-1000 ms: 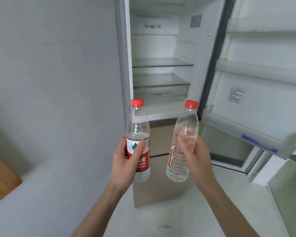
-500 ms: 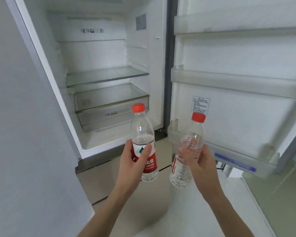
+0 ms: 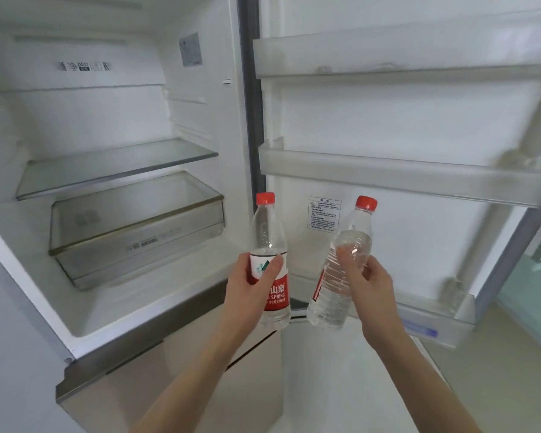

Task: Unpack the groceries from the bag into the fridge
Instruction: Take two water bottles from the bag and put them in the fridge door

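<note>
My left hand (image 3: 250, 289) grips an upright clear water bottle (image 3: 270, 242) with a red cap and a red label. My right hand (image 3: 367, 282) holds a second red-capped water bottle (image 3: 341, 276), tilted with its cap to the right. Both bottles hang in front of the open fridge (image 3: 113, 120), near the hinge between the compartment and the open door (image 3: 419, 126). The right bottle is just above the door's lowest shelf (image 3: 434, 320). The grocery bag is out of view.
Inside the fridge are a glass shelf (image 3: 113, 167) and below it a clear drawer (image 3: 138, 226). The door carries two more shelf rails (image 3: 403, 179) higher up. A closed lower compartment (image 3: 175, 385) lies under my arms. A grey wall stands at left.
The view has drawn closer to the fridge and swung right. Both bottles have moved forward toward the door's lower shelf, and the right one has tilted more.
</note>
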A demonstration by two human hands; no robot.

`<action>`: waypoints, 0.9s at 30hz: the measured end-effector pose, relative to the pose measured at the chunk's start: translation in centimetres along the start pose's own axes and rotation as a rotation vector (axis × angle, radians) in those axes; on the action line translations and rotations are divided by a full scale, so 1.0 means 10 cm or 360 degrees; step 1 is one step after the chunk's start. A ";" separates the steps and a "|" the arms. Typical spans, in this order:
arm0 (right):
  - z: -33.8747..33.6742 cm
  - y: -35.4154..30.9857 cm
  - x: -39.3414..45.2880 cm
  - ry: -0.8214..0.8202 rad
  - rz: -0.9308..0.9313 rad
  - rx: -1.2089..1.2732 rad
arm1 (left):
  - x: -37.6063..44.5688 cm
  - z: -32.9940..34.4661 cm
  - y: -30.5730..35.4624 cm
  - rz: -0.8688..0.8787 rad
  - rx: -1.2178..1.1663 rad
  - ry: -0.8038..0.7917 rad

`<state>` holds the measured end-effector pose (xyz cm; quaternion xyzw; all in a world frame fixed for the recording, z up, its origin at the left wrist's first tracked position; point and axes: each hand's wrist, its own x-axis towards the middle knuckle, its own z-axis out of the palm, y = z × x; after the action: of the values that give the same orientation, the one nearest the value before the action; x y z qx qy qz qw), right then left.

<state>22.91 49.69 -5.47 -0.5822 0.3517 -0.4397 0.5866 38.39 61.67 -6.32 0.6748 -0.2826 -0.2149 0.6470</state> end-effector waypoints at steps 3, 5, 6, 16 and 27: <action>0.01 -0.05 0.14 0.0035 0.0046 0.0004 | 0.18 0.06 0.04 -0.0012 -0.0007 -0.0025; 0.03 -0.09 0.21 0.0058 0.0075 -0.0010 | 0.31 0.08 0.06 -0.0021 0.0023 -0.0041; 0.04 -0.09 0.26 0.0067 0.0078 -0.0014 | 0.38 0.09 0.06 -0.0022 0.0034 -0.0058; 0.16 -0.09 0.63 0.0282 0.0103 0.0000 | 1.03 0.27 0.10 -0.0011 -0.0040 -0.0303; 0.22 -0.01 0.84 0.0627 0.0037 -0.0009 | 1.33 0.43 0.04 0.0008 -0.0154 -0.0611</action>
<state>28.01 42.75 -4.36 -0.4824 0.4676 -0.5373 0.5099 45.44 49.71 -5.25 0.5888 -0.3919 -0.3515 0.6133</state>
